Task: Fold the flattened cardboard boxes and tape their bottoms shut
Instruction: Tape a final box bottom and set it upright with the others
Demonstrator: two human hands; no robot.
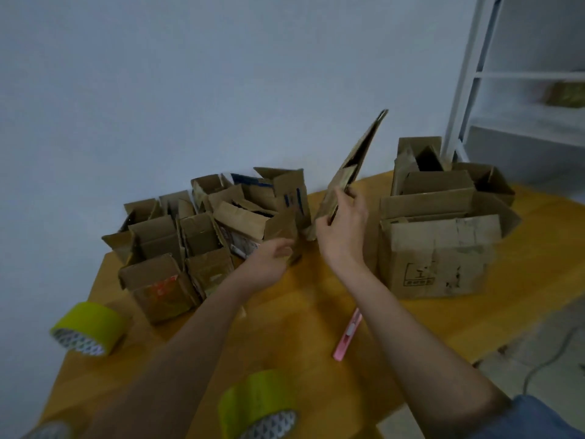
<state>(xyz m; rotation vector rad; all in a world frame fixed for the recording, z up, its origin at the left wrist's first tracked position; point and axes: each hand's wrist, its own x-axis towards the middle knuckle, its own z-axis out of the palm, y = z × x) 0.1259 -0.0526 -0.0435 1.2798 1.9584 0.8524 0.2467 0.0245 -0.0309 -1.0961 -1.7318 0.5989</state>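
The flat box (351, 172) stands tilted, long axis upward; right hand (343, 226) fingers pinch its lower edge, left hand (269, 259) apparently grips its bottom flap.

**Browns, yellow-green and one pink strip**

The desk (316, 312) is a warm orange-yellow wood tone. The cardboard boxes (205, 229) are dull brown; one at the back carries dark blue print, and the near-left box (158, 289) shows a red-orange patch. The large box (440, 258) bears black printed marks. Both tape rolls (90, 327) (256, 403) are yellow-green, with white cores patterned in small grey-blue shapes. The utility knife (347, 334) is pink. The wall (158, 90) is pale blue-grey, the shelf (493, 74) white, the sleeve (538, 416) blue.
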